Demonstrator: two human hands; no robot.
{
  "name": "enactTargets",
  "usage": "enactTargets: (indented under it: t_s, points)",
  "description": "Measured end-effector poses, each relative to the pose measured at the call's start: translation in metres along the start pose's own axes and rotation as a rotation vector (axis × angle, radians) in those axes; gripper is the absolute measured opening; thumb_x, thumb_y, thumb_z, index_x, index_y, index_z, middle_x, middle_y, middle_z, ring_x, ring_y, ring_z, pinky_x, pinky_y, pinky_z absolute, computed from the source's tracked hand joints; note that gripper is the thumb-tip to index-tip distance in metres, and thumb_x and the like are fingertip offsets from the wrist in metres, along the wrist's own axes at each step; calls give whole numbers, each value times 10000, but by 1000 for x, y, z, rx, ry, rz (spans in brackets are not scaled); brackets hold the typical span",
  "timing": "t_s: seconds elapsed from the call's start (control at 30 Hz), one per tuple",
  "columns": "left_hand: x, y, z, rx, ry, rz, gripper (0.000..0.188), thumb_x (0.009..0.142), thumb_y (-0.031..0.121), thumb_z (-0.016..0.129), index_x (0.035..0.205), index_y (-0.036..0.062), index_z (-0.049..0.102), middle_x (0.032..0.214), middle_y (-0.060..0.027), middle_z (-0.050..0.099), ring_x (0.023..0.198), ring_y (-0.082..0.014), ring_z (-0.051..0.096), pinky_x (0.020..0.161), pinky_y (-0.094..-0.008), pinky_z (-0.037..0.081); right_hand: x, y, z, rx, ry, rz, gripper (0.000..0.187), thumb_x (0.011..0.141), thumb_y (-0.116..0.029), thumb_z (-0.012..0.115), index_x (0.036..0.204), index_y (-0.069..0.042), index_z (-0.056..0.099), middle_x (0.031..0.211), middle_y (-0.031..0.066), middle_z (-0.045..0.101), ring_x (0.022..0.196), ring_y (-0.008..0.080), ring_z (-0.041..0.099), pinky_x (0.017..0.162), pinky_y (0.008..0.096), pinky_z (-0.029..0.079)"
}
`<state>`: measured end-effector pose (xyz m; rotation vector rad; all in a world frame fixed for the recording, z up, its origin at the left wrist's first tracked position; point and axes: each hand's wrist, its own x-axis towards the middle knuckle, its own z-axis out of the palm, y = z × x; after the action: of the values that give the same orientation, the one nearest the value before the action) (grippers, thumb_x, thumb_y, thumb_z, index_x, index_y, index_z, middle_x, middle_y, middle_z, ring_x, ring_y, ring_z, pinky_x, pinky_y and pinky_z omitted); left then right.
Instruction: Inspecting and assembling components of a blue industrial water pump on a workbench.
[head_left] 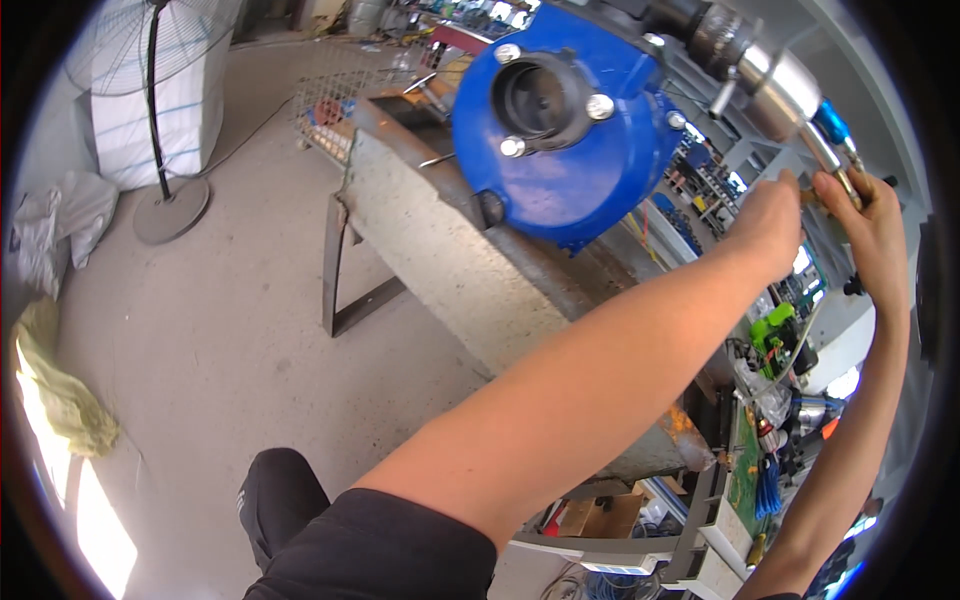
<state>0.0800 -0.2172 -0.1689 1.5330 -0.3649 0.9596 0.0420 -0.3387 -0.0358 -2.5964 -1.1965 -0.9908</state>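
Note:
A blue pump casing (590, 185) with a round dark port and silver bolts lies on a rusty steel bench. From it a dark, ribbed coupling section (718, 40) and a wide silver cylinder (785, 98) lead right to a thin metal shaft (822, 150). My right hand (878, 222) is closed around the shaft's end, thumb along it. Close beside it is my left hand (775, 225), its fingers curled; what they grip is hidden behind the hand. A small blue fitting (832, 122) sits just above the shaft.
The steel bench (440, 235) runs diagonally below the casing. A workbench at right carries a green power tool (772, 328) and clutter. At left stand a pedestal fan (170, 210) and white sacks (150, 120). A wire basket (325, 110) is behind the bench, a cardboard box (600, 517) below.

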Motion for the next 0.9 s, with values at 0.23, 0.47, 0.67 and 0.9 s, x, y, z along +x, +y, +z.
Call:
enactTargets:
  t_s: [0.23, 0.47, 0.67, 0.9]
  points:
    - [2, 4, 0, 6, -34, -110, 406, 924, 55, 821, 1232, -62, 584, 1163, -282, 753, 1140, -443, 746, 939, -474, 647, 9, 33, -1, -110, 12, -25, 473, 1034, -453, 775, 980, 15, 731, 820, -9, 630, 770, 56, 515, 709, 269, 398]
    - [-38, 24, -23, 51, -67, -67, 515, 907, -38, 749, 1365, -73, 515, 1344, -353, 612, 1272, -481, 654, 1066, -477, 588, 17, 66, 1, -19, 77, -33, 474, 1043, -472, 759, 1038, 1, 732, 860, -1, 634, 811, 66, 529, 746, 264, 403]
    - [-139, 16, -168, 545, 691, 553, 267, 822, 138, 789, 1037, 1, 710, 1108, -186, 615, 1045, -343, 570, 856, -475, 443, 18, 88, -12, -234, 31, 0, 522, 1058, -488, 730, 1246, -2, 697, 1083, 63, 686, 1044, 134, 602, 956, 309, 435]
    - [-137, -35, -244, 797, 531, 352, 433, 861, 362, 880, 1168, 66, 804, 1396, -168, 560, 1301, -377, 504, 1049, -548, 443, 21, 98, -28, -354, -53, 95, 650, 1075, -506, 696, 1488, -6, 656, 1342, 138, 746, 1317, 214, 688, 1201, 362, 474]
